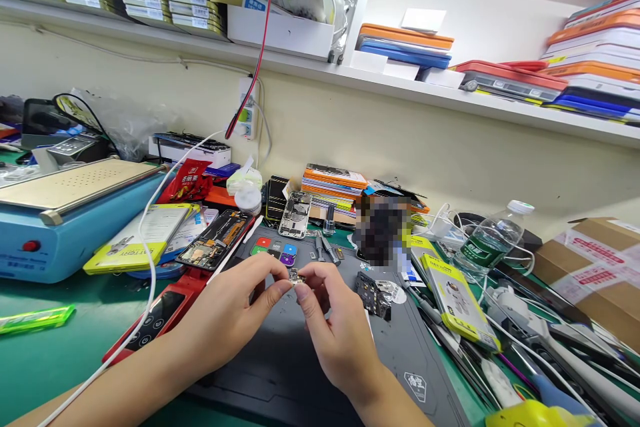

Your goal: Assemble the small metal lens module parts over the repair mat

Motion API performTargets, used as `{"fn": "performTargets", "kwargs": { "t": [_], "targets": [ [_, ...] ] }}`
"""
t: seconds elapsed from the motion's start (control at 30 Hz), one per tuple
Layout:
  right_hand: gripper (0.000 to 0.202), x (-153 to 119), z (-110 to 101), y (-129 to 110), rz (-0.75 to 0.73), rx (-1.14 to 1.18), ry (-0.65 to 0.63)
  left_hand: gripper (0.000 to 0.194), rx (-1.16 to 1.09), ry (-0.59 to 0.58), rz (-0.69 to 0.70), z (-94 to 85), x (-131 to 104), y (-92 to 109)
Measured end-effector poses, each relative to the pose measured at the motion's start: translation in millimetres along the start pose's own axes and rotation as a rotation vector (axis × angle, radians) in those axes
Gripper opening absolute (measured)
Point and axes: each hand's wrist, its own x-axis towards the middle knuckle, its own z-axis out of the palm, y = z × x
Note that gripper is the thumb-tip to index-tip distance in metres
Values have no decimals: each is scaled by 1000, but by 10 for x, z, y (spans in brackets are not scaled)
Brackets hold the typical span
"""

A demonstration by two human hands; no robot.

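Observation:
Between the fingertips of both hands is a small metallic electronic part, partly covered by the fingers; its exact kind is too small to make out. My left hand pinches it from the left, and my right hand pinches it from the right. Both hands hover over a dark grey work mat. Just beyond them on the mat lies a block of coloured squares. Right of my right hand rests a black component piece. An opened phone lies to the left, and a phone frame stands behind.
A blue machine with a metal plate occupies the left. Yellow battery packs, a water bottle, tools and a cardboard box crowd the right. A white cable crosses over my left forearm. Shelves hang above.

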Motion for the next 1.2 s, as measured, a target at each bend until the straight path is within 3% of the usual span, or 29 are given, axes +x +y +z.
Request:
{"fn": "performTargets", "kwargs": {
  "t": [1.2],
  "targets": [
    [17, -5, -2, -8, -11, -9, 1, 21, 3, -14, -5, -9, 7, 27]
  ]
}}
